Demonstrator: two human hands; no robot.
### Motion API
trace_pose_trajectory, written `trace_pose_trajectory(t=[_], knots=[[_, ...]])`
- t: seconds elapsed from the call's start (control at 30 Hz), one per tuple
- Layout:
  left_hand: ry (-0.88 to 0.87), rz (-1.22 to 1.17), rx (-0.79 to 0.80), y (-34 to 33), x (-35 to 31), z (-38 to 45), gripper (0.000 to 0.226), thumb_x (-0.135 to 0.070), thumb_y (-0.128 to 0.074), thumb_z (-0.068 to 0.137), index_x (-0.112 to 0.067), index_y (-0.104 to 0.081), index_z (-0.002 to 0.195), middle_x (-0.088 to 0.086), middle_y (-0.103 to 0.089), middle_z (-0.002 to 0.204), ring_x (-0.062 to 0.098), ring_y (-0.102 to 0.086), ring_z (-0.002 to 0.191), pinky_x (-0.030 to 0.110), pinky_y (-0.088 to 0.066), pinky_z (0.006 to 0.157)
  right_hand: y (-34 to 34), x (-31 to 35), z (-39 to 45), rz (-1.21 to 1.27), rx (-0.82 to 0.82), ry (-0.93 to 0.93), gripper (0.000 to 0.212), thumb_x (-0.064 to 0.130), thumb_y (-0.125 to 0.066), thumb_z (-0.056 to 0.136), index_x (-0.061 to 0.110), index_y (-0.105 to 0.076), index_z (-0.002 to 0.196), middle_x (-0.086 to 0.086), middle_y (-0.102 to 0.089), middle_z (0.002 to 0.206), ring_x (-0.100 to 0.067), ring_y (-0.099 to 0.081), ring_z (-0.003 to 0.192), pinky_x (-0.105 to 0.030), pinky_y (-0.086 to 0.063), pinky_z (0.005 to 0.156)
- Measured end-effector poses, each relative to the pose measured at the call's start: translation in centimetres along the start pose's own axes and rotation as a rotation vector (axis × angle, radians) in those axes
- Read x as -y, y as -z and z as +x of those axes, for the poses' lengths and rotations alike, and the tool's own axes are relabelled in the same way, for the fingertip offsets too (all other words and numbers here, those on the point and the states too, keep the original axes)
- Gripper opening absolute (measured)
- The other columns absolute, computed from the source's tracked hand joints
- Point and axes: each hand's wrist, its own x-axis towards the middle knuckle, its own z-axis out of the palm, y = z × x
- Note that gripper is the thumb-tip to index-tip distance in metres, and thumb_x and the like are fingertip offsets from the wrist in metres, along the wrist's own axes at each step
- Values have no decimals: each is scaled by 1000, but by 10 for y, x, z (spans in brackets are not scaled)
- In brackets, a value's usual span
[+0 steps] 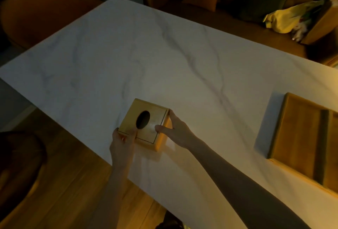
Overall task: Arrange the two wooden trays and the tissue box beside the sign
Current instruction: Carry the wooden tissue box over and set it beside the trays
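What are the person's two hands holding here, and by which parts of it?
The wooden tissue box: the left hand grips its near-left corner, and the right hand holds its right side, thumb on the lid.

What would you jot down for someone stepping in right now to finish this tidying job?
Left hand: gripping the near-left corner of the wooden tissue box.
Right hand: holding the box's right side, thumb on the lid.
The box sits on the marble table near its front edge.
Wooden tray: flat on the table at the far right, partly out of frame; a second piece seems to overlap it.
No sign is in view.
Left to do: find the sign, set box and trays beside it.
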Motion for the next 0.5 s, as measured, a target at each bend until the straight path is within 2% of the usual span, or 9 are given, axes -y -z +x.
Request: trace_pose_trajectory(t=[0.13, 0.2, 0.3, 0.4, 0.5], knots=[[-78, 53, 42, -4, -4, -13, 36, -30, -54, 86, -9, -49, 114, 2, -58, 93, 18, -55, 86, 15, -39, 62, 9, -9, -8, -76, -71, -14, 67, 45, -51, 87, 16, -21, 140, -11, -45, 140, -30, -46, 122, -30, -36, 86], [-113, 66, 51, -7, -6, -21, 37, -33, -53, 85, -9, -51, 114, 2, -60, 93, 9, -55, 79, 13, -38, 61, 19, -12, -15, -87, -122, 7, 64, 46, -48, 88, 17, -24, 140, -13, -47, 139, -31, -48, 120, -31, -38, 86], [-161, 67, 52, -15, -17, -33, 39, -37, -54, 84, -9, -54, 112, 0, -62, 89, -2, -53, 75, 11, -38, 57, 38, -7, -30, -105, -208, 28, 65, 44, -48, 89, 15, -24, 142, -9, -41, 144, -29, -42, 127, -29, -32, 91], [-220, 75, 50, -25, -36, -46, 39, -38, -54, 84, -8, -56, 107, 3, -63, 84, 9, -57, 70, 11, -41, 56, 60, 0, -49, -150, -296, 76, 57, 43, -48, 89, 15, -33, 137, -10, -47, 138, -22, -52, 107, -26, -32, 81], [-298, 70, 56, -36, -54, -60, 39, -39, -54, 82, -6, -58, 104, 13, -65, 87, 20, -58, 75, 18, -44, 64, 82, 3, -74, -140, -372, 84, 53, 43, -49, 89, 17, -38, 134, -8, -52, 131, -23, -52, 108, -25, -32, 81]])
